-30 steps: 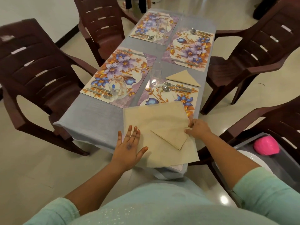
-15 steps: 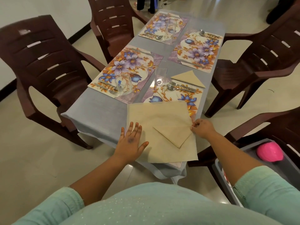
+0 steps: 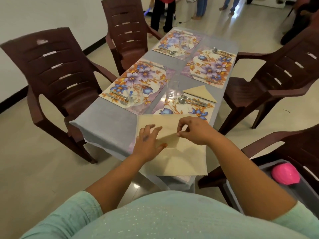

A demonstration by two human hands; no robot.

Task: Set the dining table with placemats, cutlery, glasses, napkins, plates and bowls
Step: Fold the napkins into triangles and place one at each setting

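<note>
A beige napkin point(image 3: 184, 159) lies spread at the near end of the grey-clothed table point(image 3: 110, 128), over the lower part of a floral placemat point(image 3: 174, 107). My left hand point(image 3: 146, 144) presses flat on its left part, fingers apart. My right hand point(image 3: 195, 130) pinches a folded flap of the napkin and holds it over the middle. A folded triangular napkin point(image 3: 200, 93) lies beyond, next to a fork and spoon point(image 3: 191, 101) and a clear glass point(image 3: 172, 90). Three more floral placemats point(image 3: 138, 83) point(image 3: 210, 66) point(image 3: 177, 42) carry cutlery and glasses.
Dark brown plastic chairs stand on the left point(image 3: 57, 80), far left point(image 3: 127, 30) and right point(image 3: 279, 75). A grey tub point(image 3: 269, 171) with a pink bowl point(image 3: 285, 173) sits on the chair at my right. People's legs point(image 3: 162, 12) stand beyond the table's far end.
My right hand has carried the napkin's corner from the right edge leftward across the middle, folding it over. My left hand slid right onto the napkin. The view tilted up.
</note>
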